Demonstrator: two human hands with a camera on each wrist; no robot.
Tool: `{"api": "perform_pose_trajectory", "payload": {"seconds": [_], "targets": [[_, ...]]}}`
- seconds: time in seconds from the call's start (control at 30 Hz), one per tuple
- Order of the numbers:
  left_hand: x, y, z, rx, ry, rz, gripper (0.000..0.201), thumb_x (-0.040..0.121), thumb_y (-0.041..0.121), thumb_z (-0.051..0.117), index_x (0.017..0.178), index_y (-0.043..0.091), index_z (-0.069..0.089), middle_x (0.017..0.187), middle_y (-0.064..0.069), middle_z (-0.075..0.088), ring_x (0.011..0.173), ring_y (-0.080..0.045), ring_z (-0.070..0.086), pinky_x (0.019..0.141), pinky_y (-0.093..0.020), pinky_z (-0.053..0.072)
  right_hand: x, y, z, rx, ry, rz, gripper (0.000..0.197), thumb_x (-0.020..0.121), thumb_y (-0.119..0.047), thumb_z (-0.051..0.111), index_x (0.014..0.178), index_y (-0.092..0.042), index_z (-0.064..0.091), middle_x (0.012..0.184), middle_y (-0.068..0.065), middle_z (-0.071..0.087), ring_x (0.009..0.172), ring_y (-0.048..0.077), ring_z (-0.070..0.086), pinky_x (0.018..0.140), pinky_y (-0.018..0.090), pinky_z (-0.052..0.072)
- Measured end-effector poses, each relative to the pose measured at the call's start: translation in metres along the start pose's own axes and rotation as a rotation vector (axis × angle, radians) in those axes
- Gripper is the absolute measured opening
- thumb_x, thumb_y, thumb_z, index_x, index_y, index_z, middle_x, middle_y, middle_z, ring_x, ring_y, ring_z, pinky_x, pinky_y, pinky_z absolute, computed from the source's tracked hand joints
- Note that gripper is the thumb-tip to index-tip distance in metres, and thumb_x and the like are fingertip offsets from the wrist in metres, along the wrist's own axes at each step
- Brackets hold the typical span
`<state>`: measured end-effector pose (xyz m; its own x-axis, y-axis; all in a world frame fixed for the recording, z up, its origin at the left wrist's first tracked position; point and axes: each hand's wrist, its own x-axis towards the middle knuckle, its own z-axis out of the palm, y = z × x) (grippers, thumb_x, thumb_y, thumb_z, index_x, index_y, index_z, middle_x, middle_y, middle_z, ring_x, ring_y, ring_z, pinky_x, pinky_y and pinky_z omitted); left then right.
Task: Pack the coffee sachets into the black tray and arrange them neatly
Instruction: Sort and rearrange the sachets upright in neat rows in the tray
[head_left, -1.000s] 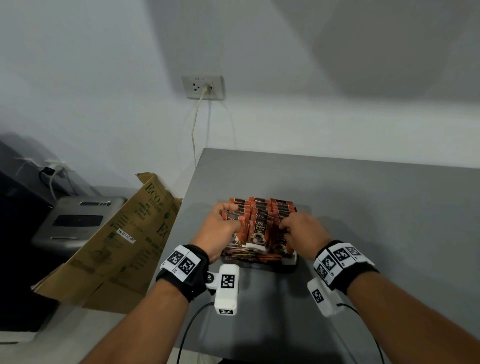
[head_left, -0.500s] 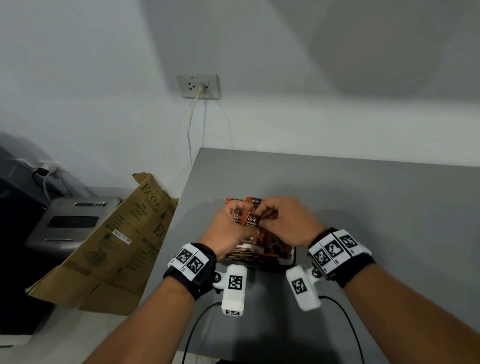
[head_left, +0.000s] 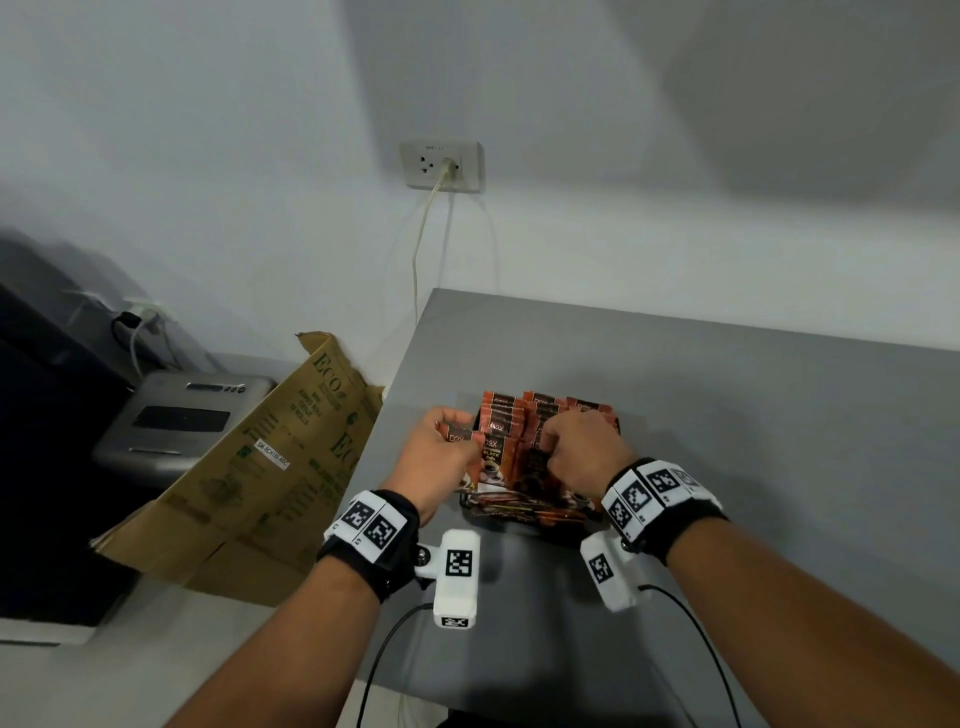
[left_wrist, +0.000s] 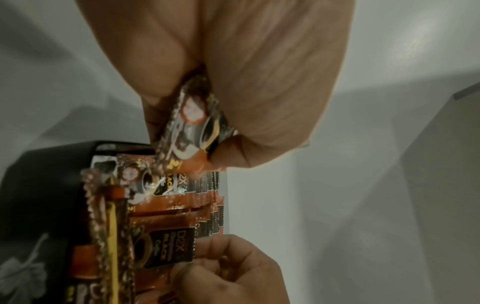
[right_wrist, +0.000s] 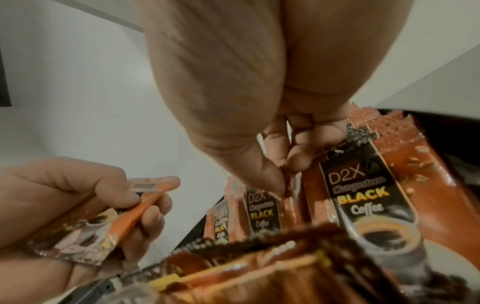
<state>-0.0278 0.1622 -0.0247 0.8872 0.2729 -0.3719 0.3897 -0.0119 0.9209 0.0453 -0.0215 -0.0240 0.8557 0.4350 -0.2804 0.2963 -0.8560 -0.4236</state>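
A black tray (head_left: 524, 522) on the grey table holds several orange-brown "D2X Black Coffee" sachets (head_left: 501, 415) standing in rows. My left hand (head_left: 451, 428) is at the tray's left edge and pinches one coffee sachet (head_left: 460, 437) between thumb and fingers; the left wrist view shows that sachet (left_wrist: 193, 125) just above the packed ones. My right hand (head_left: 558, 439) is over the middle of the tray, thumb and fingers pinching the top edge of a standing sachet (right_wrist: 287, 191). More sachets (head_left: 519, 506) lie flat at the tray's near side.
The tray sits near the table's left edge (head_left: 400, 395). Beside the table leans a brown cardboard box (head_left: 270, 467), with a grey machine (head_left: 182, 421) behind it. A wall socket (head_left: 441, 166) with a cord is above. The table (head_left: 753, 441) is grey to the right.
Half a second ago both hands met over the tray's middle. My left hand has since drawn left with one sachet, while my right hand stays on the standing sachets.
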Motion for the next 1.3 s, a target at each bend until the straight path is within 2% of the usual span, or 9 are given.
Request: {"api": "perform_pose_trajectory", "payload": {"seconds": [0.27,0.37,0.53,0.6,0.7,0.83,0.97,1.1,1.3], "targets": [[0.002,-0.006,0.002,0.06,-0.057,0.015,0.044,0.079,-0.012,0.07,0.11,0.017,0.059,0.093,-0.016,0.075,0.076,-0.029,0.071,0.07,-0.041,0.06,0.002,0.008,0.009,-0.062,0.084,-0.03,0.024,0.088,-0.002,0.063,0.104,-0.017,0.074,0.111,0.004,0.069,0.1,0.021,0.065,0.087,0.031,0.055],[0.002,-0.004,0.005,0.067,-0.086,0.034,0.05,0.075,-0.014,0.073,0.112,0.017,0.06,0.098,-0.013,0.075,0.078,-0.027,0.073,0.074,-0.043,0.061,-0.002,0.003,-0.003,0.091,0.173,-0.081,0.019,0.086,-0.014,0.069,0.104,-0.02,0.074,0.103,-0.002,0.069,0.094,0.014,0.064,0.085,0.027,0.054],[0.003,0.0,0.011,-0.003,-0.162,0.064,0.058,0.067,-0.014,0.079,0.115,0.013,0.061,0.103,-0.018,0.073,0.084,-0.028,0.072,0.079,-0.045,0.06,-0.008,-0.022,-0.021,0.352,0.002,-0.16,0.017,0.084,-0.022,0.073,0.1,-0.026,0.074,0.09,-0.011,0.073,0.083,0.0,0.067,0.078,0.015,0.051],[0.005,0.0,0.011,-0.032,-0.113,0.053,0.051,0.071,-0.009,0.078,0.113,0.013,0.061,0.1,-0.017,0.073,0.081,-0.028,0.072,0.077,-0.045,0.06,-0.002,-0.025,-0.022,0.335,0.022,-0.138,0.014,0.084,-0.014,0.072,0.094,-0.024,0.075,0.084,-0.008,0.074,0.077,0.002,0.068,0.071,0.012,0.05],[0.008,0.001,0.005,-0.069,0.08,0.023,0.023,0.089,-0.004,0.058,0.102,0.015,0.062,0.087,-0.009,0.067,0.068,-0.019,0.064,0.069,-0.038,0.057,0.008,-0.025,-0.019,0.312,0.06,-0.079,0.015,0.085,-0.008,0.071,0.093,-0.02,0.074,0.082,-0.005,0.073,0.077,0.008,0.068,0.064,0.011,0.045],[0.01,0.001,-0.009,-0.125,0.171,-0.035,0.033,0.087,-0.008,0.041,0.098,0.012,0.065,0.084,-0.009,0.056,0.066,-0.019,0.052,0.078,-0.046,0.058,0.017,-0.029,-0.004,0.19,0.028,-0.073,0.014,0.088,-0.005,0.068,0.091,-0.019,0.07,0.087,-0.005,0.069,0.084,0.012,0.067,0.074,0.019,0.05],[0.007,-0.003,-0.017,-0.044,0.186,-0.002,0.029,0.089,-0.005,0.048,0.104,0.014,0.064,0.095,-0.009,0.069,0.071,-0.018,0.06,0.064,-0.035,0.054,0.022,-0.034,0.008,0.083,0.008,-0.087,0.019,0.089,-0.001,0.063,0.09,-0.02,0.068,0.098,-0.002,0.068,0.09,0.016,0.065,0.079,0.026,0.054],[0.003,-0.008,-0.018,-0.018,0.17,0.025,0.028,0.088,-0.009,0.054,0.105,0.011,0.061,0.087,-0.003,0.071,0.064,-0.011,0.065,0.055,-0.025,0.053,0.024,-0.036,0.013,0.039,-0.025,-0.103,0.025,0.089,0.004,0.058,0.095,-0.018,0.07,0.106,0.001,0.067,0.096,0.018,0.064,0.084,0.03,0.056],[0.003,-0.01,-0.014,0.069,0.111,0.098,0.032,0.079,-0.009,0.07,0.098,0.015,0.062,0.087,-0.01,0.074,0.071,-0.019,0.068,0.07,-0.039,0.057,0.015,-0.034,0.001,0.147,0.025,-0.11,0.021,0.09,-0.009,0.061,0.106,-0.018,0.071,0.108,-0.004,0.068,0.098,0.013,0.064,0.087,0.023,0.051]]}}
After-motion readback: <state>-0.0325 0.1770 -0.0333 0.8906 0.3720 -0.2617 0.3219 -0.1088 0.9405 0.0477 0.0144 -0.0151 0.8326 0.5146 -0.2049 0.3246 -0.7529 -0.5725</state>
